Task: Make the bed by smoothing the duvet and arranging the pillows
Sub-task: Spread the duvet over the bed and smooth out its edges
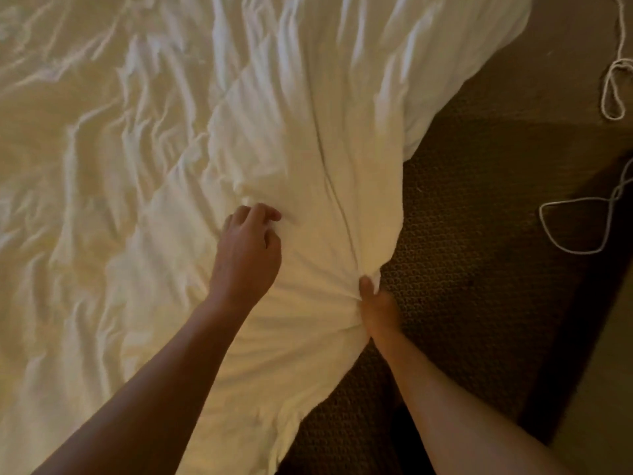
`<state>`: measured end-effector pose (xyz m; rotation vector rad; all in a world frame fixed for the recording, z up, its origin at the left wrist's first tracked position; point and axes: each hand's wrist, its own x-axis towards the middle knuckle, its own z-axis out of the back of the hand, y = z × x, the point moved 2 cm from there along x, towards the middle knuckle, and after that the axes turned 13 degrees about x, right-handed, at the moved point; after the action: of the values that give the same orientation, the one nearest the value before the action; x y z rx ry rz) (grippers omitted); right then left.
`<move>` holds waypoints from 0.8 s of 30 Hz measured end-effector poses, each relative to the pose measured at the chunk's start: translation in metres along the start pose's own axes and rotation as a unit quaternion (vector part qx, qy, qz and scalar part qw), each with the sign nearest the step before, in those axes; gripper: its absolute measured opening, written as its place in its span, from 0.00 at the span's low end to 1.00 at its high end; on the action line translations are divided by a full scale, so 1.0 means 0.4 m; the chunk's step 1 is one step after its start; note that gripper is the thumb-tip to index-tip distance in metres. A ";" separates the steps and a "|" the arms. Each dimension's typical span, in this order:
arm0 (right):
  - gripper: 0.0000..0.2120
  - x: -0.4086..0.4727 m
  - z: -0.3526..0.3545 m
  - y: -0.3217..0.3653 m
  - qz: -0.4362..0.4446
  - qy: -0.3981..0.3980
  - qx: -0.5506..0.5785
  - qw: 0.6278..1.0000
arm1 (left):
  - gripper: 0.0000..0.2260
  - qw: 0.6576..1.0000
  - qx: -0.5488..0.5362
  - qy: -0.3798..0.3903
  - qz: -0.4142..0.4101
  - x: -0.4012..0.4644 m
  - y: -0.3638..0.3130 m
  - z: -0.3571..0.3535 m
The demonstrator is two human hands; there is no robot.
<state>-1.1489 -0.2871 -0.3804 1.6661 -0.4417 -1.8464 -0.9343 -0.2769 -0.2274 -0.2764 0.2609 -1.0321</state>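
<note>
A white, heavily creased duvet covers the bed and fills the left and middle of the view. Its right edge hangs over the bed's side toward the floor. My right hand grips a bunched fold of that edge, and creases fan out from the grip. My left hand sits on top of the duvet a little to the left, fingers curled, pinching a small ridge of fabric. No pillows are in view.
Brown patterned carpet runs along the right side of the bed. A white cable lies looped on the floor at the right, and more of it trails toward the top right corner.
</note>
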 end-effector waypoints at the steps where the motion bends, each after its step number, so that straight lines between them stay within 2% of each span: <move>1: 0.20 0.003 0.003 0.012 0.011 0.024 -0.004 1.000 | 0.13 1.000 0.009 0.004 -0.003 0.014 -0.010 -0.006; 3: 0.20 0.020 0.008 0.010 0.011 0.047 -0.005 0.999 | 0.13 1.000 0.022 0.003 0.002 0.048 -0.030 -0.015; 5: 0.20 0.038 0.032 -0.002 -0.032 0.031 -0.035 0.998 | 0.15 0.999 0.032 0.004 -0.002 0.082 -0.060 -0.025; 7: 0.16 0.068 0.047 0.017 -0.043 0.035 -0.064 0.996 | 0.16 0.999 0.033 0.002 -0.016 0.116 -0.094 -0.031; 10: 0.17 0.118 0.055 0.167 0.046 -0.010 0.015 0.999 | 0.16 0.998 0.046 -0.009 -0.033 0.178 -0.145 -0.036; 12: 0.16 0.165 0.065 0.281 0.078 -0.042 0.069 0.994 | 0.18 0.997 0.061 -0.008 -0.042 0.225 -0.177 -0.043; 13: 0.15 0.191 0.068 0.332 0.081 -0.034 0.074 0.993 | 0.19 0.997 0.066 -0.002 -0.039 0.249 -0.191 -0.050; 16: 0.22 0.258 0.058 0.435 0.020 0.037 0.027 0.999 | 0.17 0.995 0.090 0.031 0.003 0.316 -0.225 -0.073; 20: 0.25 0.271 0.016 0.498 -0.054 0.212 0.095 0.971 | 0.15 0.989 0.118 0.080 0.044 0.371 -0.238 -0.088; 22: 0.25 0.275 0.017 0.517 -0.055 0.244 0.099 0.963 | 0.15 0.986 0.127 0.098 0.047 0.382 -0.243 -0.089; 23: 0.21 0.280 0.034 0.527 -0.031 0.212 0.100 0.972 | 0.15 0.985 0.127 0.107 0.053 0.385 -0.248 -0.089; 24: 0.15 0.294 0.062 0.532 -0.001 0.126 0.110 0.986 | 0.14 0.984 0.128 0.114 0.058 0.387 -0.255 -0.087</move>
<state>-1.1308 -0.5269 -0.3373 2.0177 -0.5511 -1.6043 -0.9525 -0.4642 -0.2375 0.0894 0.3433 -0.9691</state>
